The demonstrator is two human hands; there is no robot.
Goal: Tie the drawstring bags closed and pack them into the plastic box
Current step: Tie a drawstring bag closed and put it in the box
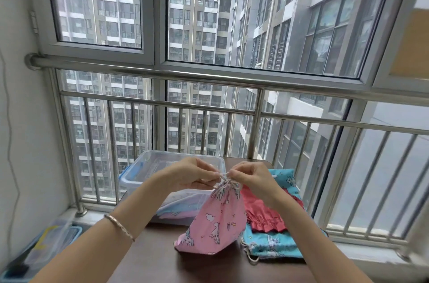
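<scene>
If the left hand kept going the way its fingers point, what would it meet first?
Probably the right hand: the left hand points rightward across the gathered neck of the pink bag, where both pinch the drawstring. Depth is unclear.

Likely apartment balcony, window railing [209, 76], tower blocks [192, 16]

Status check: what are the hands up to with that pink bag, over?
Left hand and right hand pinch the drawstring atop pink bag. Plastic box open behind. Nothing blocking.
</scene>
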